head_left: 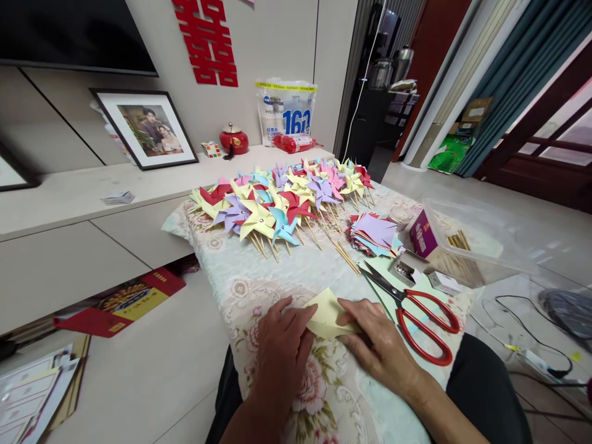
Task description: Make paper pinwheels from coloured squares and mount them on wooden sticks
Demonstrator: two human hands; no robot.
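Observation:
A pale yellow sheet of paper (pixel 327 308), folded at its lower edge, lies on the floral tablecloth in front of me. My left hand (pixel 283 336) grips its left corner, the thumb and fingertips pressed on it. At the opposite corner my right hand (pixel 377 342) pinches the paper between thumb and fingers. Right of that hand rest red-handled scissors (pixel 402 296), blades slightly apart, on light green paper (pixel 380 287). Beyond are many finished paper pinwheels (pixel 259 219) on sticks, and a stack of cut coloured papers (pixel 374 233).
A clear plastic box (pixel 490 262) with wooden sticks stands at the table's right side. Near it are a small open box of metal pins (pixel 407 269) and a small white box (pixel 444 282). A few loose sticks (pixel 346 256) lie mid-table. A cabinet (pixel 139 231) borders the far left.

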